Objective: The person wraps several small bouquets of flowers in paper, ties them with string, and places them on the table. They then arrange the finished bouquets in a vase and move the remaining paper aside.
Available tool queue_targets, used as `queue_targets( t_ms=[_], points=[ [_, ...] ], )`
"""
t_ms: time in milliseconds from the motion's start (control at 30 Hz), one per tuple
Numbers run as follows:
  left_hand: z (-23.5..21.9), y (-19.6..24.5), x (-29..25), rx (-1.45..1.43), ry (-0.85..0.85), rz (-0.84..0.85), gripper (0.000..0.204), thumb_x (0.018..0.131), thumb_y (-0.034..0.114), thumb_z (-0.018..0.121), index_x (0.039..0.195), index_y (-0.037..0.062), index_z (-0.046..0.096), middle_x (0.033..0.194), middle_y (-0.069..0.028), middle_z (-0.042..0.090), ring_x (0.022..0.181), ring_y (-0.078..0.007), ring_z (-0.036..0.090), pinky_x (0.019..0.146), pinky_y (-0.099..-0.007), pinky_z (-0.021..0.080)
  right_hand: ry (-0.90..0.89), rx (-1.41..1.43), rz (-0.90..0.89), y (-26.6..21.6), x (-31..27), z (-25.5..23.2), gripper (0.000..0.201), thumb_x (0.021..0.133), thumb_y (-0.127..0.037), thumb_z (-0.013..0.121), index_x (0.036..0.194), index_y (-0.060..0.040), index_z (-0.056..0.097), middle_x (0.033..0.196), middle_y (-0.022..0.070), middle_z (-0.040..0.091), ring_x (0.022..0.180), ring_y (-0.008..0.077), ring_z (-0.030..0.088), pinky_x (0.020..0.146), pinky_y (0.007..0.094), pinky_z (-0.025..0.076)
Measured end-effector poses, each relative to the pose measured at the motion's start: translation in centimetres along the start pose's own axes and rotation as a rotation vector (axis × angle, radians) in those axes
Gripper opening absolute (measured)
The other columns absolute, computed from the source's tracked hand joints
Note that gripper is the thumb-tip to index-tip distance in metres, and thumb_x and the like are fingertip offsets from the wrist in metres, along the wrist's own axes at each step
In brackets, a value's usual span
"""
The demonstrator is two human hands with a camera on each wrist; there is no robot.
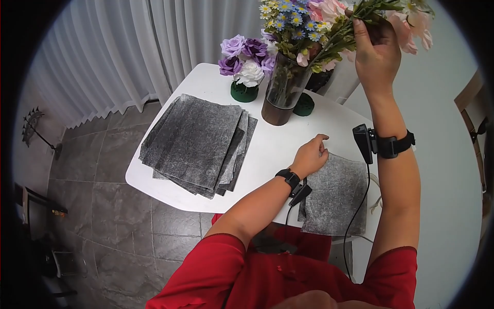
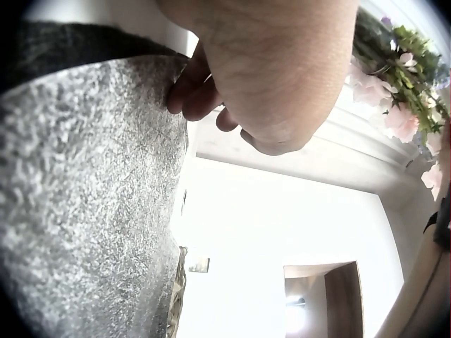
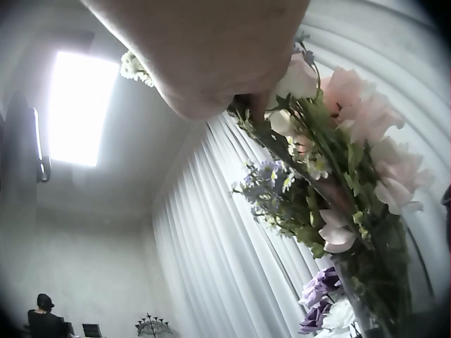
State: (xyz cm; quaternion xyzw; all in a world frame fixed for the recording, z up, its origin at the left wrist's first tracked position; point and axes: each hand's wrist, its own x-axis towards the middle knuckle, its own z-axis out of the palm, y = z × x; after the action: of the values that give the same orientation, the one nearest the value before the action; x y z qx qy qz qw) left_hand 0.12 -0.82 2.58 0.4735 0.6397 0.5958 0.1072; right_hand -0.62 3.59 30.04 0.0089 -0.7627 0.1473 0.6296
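My right hand [image 1: 378,56] is raised at the far right of the table, pinching the green stems [image 1: 339,38] of a bunch of artificial flowers. Pink blooms [image 3: 352,105] and small blue and yellow daisies [image 1: 296,20] crowd around it. Those stems lean out of a tall clear vase [image 1: 288,82] with a brown lower band. My left hand [image 1: 310,158] rests low over the table, its fingers loosely bent at the upper corner of a grey felt-like sheet [image 1: 337,195]. In the left wrist view, its fingertips [image 2: 201,102] overlap the sheet's edge.
A stack of dark grey sheets [image 1: 195,139] covers the left of the white table [image 1: 170,198]. Purple and white roses [image 1: 249,56] sit in a green foam block [image 1: 244,92] beside the vase, with another green block [image 1: 304,104] behind. A curtain [image 1: 103,56] hangs beyond.
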Motion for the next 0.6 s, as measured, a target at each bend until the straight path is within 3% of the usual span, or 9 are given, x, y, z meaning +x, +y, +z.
queue_targets(
  t_ms=[100, 200, 233, 300, 333, 400, 467, 500, 600],
  points=[
    [-0.2, 0.2, 0.0, -0.003, 0.004, 0.0, 0.038, 0.08, 0.012, 0.058, 0.117, 0.0045, 0.051, 0.077, -0.0072, 0.059, 0.066, -0.0229, 0.06, 0.065, -0.0339, 0.048, 0.049, 0.262, -0.103, 1.1, -0.2, 0.7, 0.016, 0.09, -0.007, 0.061, 0.103, 0.0007, 0.057, 0.095, 0.0056, 0.067, 0.087, 0.0104, 0.063, 0.081, 0.0218, 0.047],
    [-0.4, 0.5, -0.1, -0.023, -0.02, -0.021, 0.037, 0.08, 0.011, 0.057, 0.115, 0.0027, 0.051, 0.076, -0.0095, 0.059, 0.071, -0.028, 0.061, 0.067, -0.0371, 0.049, 0.054, 0.402, -0.2, 0.8, 0.1, 0.8, 0.017, 0.089, -0.007, 0.062, 0.103, 0.0009, 0.057, 0.096, 0.0063, 0.067, 0.088, 0.0103, 0.063, 0.081, 0.0217, 0.048],
    [-0.4, 0.5, 0.0, -0.023, -0.018, -0.021, 0.037, 0.08, 0.011, 0.057, 0.115, 0.0026, 0.051, 0.076, -0.0095, 0.059, 0.071, -0.0281, 0.061, 0.067, -0.0371, 0.049, 0.055, 0.401, -0.198, 0.6, 0.0, 0.7, 0.017, 0.089, -0.007, 0.062, 0.103, 0.0009, 0.057, 0.096, 0.0063, 0.067, 0.088, 0.0103, 0.063, 0.081, 0.0217, 0.048],
    [-0.3, 0.5, -0.1, -0.025, -0.015, -0.02, 0.037, 0.08, 0.011, 0.057, 0.115, 0.0025, 0.051, 0.076, -0.0095, 0.059, 0.071, -0.0282, 0.061, 0.067, -0.0371, 0.049, 0.127, 0.372, -0.001, 0.2, -0.2, 0.6, 0.039, 0.085, -0.021, 0.064, 0.115, 0.0016, 0.055, 0.1, 0.0135, 0.064, 0.09, 0.0219, 0.063, 0.079, 0.0327, 0.049],
    [-0.3, 0.5, -0.1, -0.025, -0.013, -0.017, 0.037, 0.079, 0.011, 0.057, 0.115, 0.0025, 0.051, 0.076, -0.0095, 0.059, 0.071, -0.0283, 0.061, 0.067, -0.0371, 0.049, 0.128, 0.372, -0.003, 0.5, -0.2, 0.6, 0.039, 0.085, -0.021, 0.064, 0.115, 0.0016, 0.055, 0.1, 0.0135, 0.064, 0.09, 0.0219, 0.063, 0.079, 0.0327, 0.049],
    [-0.3, 0.5, -0.1, -0.025, -0.011, -0.013, 0.037, 0.079, 0.01, 0.057, 0.115, 0.0024, 0.051, 0.076, -0.0095, 0.059, 0.071, -0.0284, 0.061, 0.067, -0.0371, 0.049, 0.105, 0.355, -0.166, 1.5, -0.7, 0.8, 0.015, 0.089, -0.005, 0.061, 0.102, 0.0014, 0.057, 0.096, 0.0072, 0.067, 0.088, 0.0108, 0.064, 0.081, 0.022, 0.049],
    [-0.3, 0.5, -0.1, -0.024, -0.006, -0.012, 0.037, 0.079, 0.01, 0.057, 0.115, 0.0024, 0.051, 0.075, -0.0098, 0.059, 0.071, -0.0284, 0.061, 0.067, -0.0373, 0.049, 0.057, 0.355, -0.079, 1.5, -1.9, 1.7, 0.02, 0.089, -0.014, 0.061, 0.102, 0.0002, 0.056, 0.093, 0.0059, 0.067, 0.082, 0.0117, 0.064, 0.073, 0.0248, 0.049],
    [-0.3, 0.5, 0.0, -0.024, -0.007, -0.011, 0.037, 0.079, 0.01, 0.057, 0.115, 0.0024, 0.051, 0.075, -0.0098, 0.059, 0.071, -0.0284, 0.061, 0.067, -0.0373, 0.049, -0.026, 0.064, -0.057, 1.1, -2.5, 1.2, 0.023, 0.087, -0.017, 0.063, 0.099, 0.0005, 0.056, 0.09, 0.0097, 0.068, 0.078, 0.0162, 0.066, 0.07, 0.0287, 0.05],
    [-0.2, 0.4, 0.0, -0.021, -0.016, -0.018, 0.036, 0.079, 0.01, 0.057, 0.114, 0.0025, 0.051, 0.075, -0.0098, 0.059, 0.071, -0.0287, 0.061, 0.067, -0.0374, 0.049, -0.26, -0.203, 0.121, 1.9, -3.9, 2.0, 0.025, 0.084, -0.023, 0.063, 0.096, -0.0019, 0.059, 0.08, 0.015, 0.067, 0.077, 0.0271, 0.067, 0.069, 0.0348, 0.05]
  ],
)
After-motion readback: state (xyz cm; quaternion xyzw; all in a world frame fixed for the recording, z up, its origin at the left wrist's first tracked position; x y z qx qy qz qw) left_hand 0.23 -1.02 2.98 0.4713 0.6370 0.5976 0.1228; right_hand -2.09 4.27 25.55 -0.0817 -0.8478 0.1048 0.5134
